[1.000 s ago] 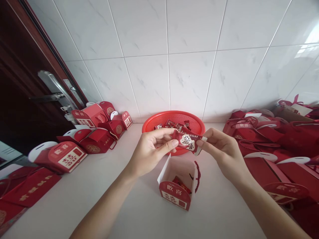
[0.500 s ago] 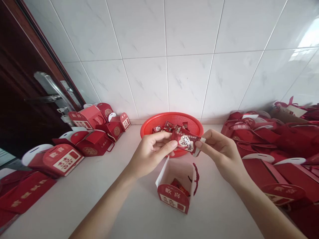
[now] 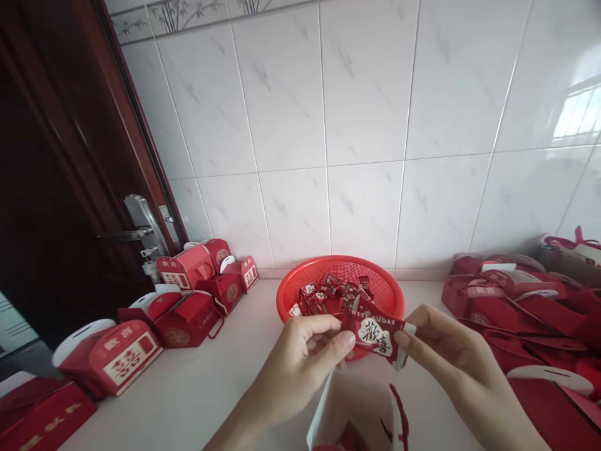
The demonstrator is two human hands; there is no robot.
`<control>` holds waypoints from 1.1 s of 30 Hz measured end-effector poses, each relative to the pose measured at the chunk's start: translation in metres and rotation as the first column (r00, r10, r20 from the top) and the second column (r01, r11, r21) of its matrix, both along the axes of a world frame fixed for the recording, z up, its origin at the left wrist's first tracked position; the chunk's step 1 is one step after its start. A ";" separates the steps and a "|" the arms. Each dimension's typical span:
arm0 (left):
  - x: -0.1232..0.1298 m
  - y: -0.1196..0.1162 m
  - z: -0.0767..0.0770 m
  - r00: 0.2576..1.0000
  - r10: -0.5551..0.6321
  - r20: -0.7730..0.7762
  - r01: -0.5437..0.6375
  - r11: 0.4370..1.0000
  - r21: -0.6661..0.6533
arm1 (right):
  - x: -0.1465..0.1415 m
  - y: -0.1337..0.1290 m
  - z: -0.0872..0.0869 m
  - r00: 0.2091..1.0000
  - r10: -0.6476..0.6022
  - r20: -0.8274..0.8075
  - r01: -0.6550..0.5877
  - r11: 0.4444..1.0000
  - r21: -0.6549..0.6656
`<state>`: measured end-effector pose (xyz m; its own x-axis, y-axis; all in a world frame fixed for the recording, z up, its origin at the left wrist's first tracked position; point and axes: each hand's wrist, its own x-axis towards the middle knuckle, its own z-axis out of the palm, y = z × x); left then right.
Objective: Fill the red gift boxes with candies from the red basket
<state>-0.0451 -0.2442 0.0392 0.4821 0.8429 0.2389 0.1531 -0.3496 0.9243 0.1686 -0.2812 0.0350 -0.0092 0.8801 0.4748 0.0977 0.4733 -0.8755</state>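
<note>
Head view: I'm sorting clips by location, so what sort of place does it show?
Probably a room indoors, perhaps in a home, though little of it shows: there is a tiled wall, a dark door with a metal handle, and a pale work surface bearing red boxes.

The view has tipped upward: a bamboo-patterned tile border [image 3: 195, 15] has appeared at 11 o'clock, and the open box [image 3: 353, 401] now runs off the bottom edge at 6 o'clock.

Both hands [image 3: 300, 360] [image 3: 455, 357] pinching, facing each other
</note>
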 end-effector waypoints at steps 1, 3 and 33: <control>0.000 0.000 0.000 1.000 -0.002 0.001 0.002 1.000 0.001 | 0.000 0.000 0.000 1.000 -0.002 0.009 0.002 1.000 0.003; 0.000 0.000 0.001 1.000 -0.009 -0.008 0.009 1.000 0.004 | 0.001 -0.001 0.000 1.000 -0.009 0.020 0.009 1.000 0.003; 0.000 0.000 0.010 0.998 -0.039 -0.043 0.045 0.988 0.145 | -0.001 -0.001 -0.001 0.961 0.163 -0.225 -0.199 0.969 -0.147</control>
